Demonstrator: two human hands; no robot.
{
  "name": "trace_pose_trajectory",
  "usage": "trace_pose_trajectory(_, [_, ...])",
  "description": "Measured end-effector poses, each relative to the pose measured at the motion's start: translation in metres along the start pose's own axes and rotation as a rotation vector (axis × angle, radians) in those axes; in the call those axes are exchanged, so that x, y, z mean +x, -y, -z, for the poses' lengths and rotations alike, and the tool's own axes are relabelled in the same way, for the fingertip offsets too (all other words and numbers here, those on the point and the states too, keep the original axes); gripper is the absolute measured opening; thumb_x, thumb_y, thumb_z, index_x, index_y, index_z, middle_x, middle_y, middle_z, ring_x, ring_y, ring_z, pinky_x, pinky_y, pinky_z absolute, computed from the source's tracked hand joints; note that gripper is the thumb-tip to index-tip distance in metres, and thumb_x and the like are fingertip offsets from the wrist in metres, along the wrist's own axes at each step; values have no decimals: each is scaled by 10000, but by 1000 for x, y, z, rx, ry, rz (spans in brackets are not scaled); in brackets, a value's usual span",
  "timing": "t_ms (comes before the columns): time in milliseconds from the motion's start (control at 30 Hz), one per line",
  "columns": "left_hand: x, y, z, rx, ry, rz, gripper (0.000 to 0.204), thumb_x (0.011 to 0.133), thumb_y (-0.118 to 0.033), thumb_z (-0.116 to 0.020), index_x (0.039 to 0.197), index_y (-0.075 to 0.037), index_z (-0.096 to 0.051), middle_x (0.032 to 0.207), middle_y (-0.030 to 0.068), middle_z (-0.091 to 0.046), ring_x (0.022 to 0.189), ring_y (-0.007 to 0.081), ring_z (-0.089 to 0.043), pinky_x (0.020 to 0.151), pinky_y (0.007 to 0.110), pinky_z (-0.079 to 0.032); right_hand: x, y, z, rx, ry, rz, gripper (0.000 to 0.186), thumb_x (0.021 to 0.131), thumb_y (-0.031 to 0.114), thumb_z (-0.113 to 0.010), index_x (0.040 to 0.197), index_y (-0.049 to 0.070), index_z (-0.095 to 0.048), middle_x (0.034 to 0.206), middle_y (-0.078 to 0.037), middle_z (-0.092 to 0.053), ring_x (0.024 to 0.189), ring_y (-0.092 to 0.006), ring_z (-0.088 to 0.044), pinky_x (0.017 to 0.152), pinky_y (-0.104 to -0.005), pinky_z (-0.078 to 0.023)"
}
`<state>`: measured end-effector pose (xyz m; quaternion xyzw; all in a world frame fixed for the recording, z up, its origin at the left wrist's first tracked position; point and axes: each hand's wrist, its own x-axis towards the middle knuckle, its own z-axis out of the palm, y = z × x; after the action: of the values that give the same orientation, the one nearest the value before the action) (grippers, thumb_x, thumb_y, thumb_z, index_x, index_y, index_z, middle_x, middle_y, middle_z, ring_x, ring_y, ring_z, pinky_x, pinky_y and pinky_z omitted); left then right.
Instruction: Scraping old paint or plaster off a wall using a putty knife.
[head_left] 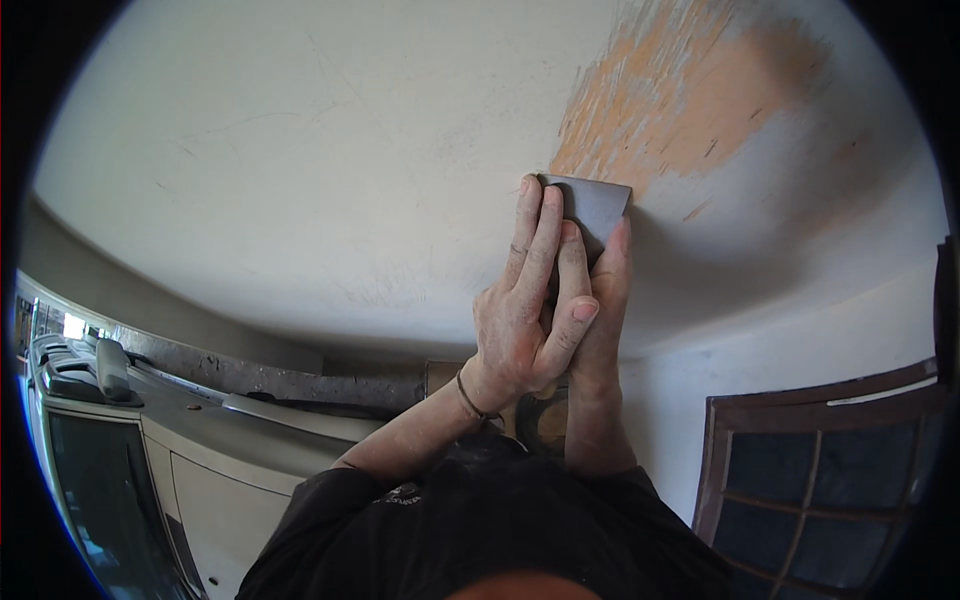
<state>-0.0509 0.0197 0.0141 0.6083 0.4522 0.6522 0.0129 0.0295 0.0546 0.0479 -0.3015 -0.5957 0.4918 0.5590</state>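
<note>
Both my hands are raised together on a scraper [597, 205] with a wide grey metal blade, its edge against a white painted surface [330, 170]. My left hand [520, 310], dusty and with a thin band at the wrist, presses its long fingers along the blade's left side, thumb crossing toward the right hand. Behind it, my right hand [608, 290] is closed around the scraper's lower part, mostly covered by the left. The handle is hidden by my hands. Just beyond the blade lies an orange-brown patch [680, 100] with streaky, ragged edges where the white coat is gone.
At lower left stands a pale cabinet [225, 510] with a dark glass panel [105, 490] and grey items [85, 370] on top. A brown-framed paned door or window [810, 480] is at lower right. Fine scratches mark the white surface.
</note>
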Motion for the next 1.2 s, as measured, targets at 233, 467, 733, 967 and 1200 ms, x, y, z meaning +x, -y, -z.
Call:
trace_pose_trajectory(233, [0, -1, -1, 6, 4, 15, 731, 990, -400, -533, 1470, 126, -367, 1530, 392, -297, 1374, 495, -430, 896, 388, -569, 1, -6, 3, -74, -13, 4, 334, 1020, 218, -572, 1201, -29, -439, 1037, -135, -599, 916, -191, -580, 774, -341, -508])
trace_pose_trajectory(467, [2, 9, -8, 43, -24, -79, 694, 1009, -387, -499, 1452, 135, -386, 1527, 384, -311, 1391, 496, -404, 930, 406, -556, 2, -20, 4, -96, -16, 101, 357, 1027, 260, -562, 1211, -27, -455, 1060, -136, -583, 949, -199, -566, 812, -346, -496])
trace_pose_trajectory(733, [44, -19, 11, 19, 27, -75, 713, 984, -353, -548, 1461, 144, -361, 1520, 394, -312, 1370, 517, -419, 942, 415, -549, 26, 20, 0, -117, 60, 267, 372, 1041, 257, -537, 1256, -28, -434, 1159, -167, -584, 1040, -231, -575, 900, -359, -483])
trace_pose_trajectory(967, [33, -9, 14, 158, 41, -204, 613, 1031, -319, -456, 1382, 183, -437, 1482, 412, -355, 1379, 522, -404, 956, 423, -548, 24, 19, -9, 42, 59, 138, 364, 1040, 247, -538, 1254, -29, -434, 1130, -182, -575, 1004, -230, -567, 864, -380, -479])
trace_pose_trajectory(1200, [14, -15, 11, 144, 22, -112, 599, 1017, -329, -478, 1361, 161, -490, 1483, 385, -385, 1373, 467, -450, 866, 377, -588, -2, 12, -3, -72, 36, 36, 416, 1063, 289, -500, 1310, -40, -435, 1174, -146, -597, 1047, -207, -583, 895, -343, -493])
